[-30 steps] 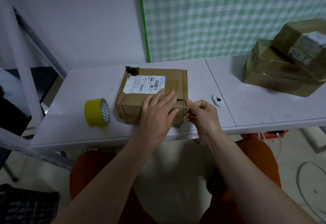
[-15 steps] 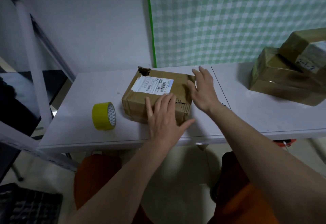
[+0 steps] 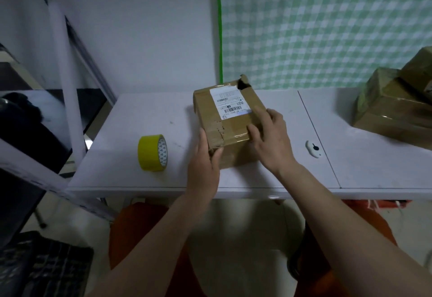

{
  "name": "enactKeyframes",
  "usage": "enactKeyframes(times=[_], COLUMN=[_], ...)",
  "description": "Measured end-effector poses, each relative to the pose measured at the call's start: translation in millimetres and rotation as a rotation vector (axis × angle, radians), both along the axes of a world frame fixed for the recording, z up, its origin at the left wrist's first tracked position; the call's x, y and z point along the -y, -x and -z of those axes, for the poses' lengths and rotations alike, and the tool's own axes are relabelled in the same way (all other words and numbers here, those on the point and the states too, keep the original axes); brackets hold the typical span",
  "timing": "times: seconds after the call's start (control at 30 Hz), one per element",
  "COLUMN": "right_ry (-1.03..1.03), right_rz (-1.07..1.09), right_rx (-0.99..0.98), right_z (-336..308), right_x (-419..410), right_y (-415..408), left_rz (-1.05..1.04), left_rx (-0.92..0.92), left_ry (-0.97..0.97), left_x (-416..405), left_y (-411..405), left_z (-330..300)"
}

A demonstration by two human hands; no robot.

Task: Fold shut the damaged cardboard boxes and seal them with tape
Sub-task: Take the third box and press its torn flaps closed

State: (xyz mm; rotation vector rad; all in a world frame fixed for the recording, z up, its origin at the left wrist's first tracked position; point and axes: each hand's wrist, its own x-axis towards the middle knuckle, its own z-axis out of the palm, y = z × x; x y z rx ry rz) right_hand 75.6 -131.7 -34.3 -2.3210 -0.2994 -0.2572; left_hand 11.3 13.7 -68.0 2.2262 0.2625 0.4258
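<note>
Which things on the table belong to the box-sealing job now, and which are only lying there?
For the job:
cardboard box, held by left hand and right hand
yellow tape roll
stacked boxes

Lying about:
small white object
black item at far left

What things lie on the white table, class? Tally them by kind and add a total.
Boxes: 3, one held, two stacked at right
Tape rolls: 1
Small white cutters: 1
Total: 5
</note>
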Motion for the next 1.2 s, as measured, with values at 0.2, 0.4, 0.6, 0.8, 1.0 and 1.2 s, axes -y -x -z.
enactKeyframes(times=[0.2, 0.4, 0.6, 0.8, 1.0, 1.2], right_ry=[-0.020, -0.015, 0.054, 0.027, 0.013, 0.016], right_rz=[0.043, 0.069, 0.139, 0.142, 0.145, 0.155], right_rx=[-0.006, 0.010, 0.010, 0.002, 0.006, 0.019], right_z=[5.3, 5.7, 7.1, 10.0, 11.0, 12.2], right_x=[-6.3, -10.0, -20.1, -21.6, -22.5, -23.3], right_y=[5.0, 5.3, 10.8, 10.0, 9.7, 8.4], left_rz=[-0.071, 0.000, -0.092, -0.173, -0.191, -0.264], left_rx=[-0.076, -0.119, -0.012, -0.023, -0.029, -0.063], left_ry=[-0.011, -0.057, 0.354, 0.498, 0.578, 0.689], left_x=[9.8, 5.4, 14.0, 27.3, 29.2, 33.2], left_y=[0.3, 1.4, 1.0, -4.5, -7.1, -12.9], left_z=[-4.6, -7.6, -4.5, -6.8, -10.2, -15.1])
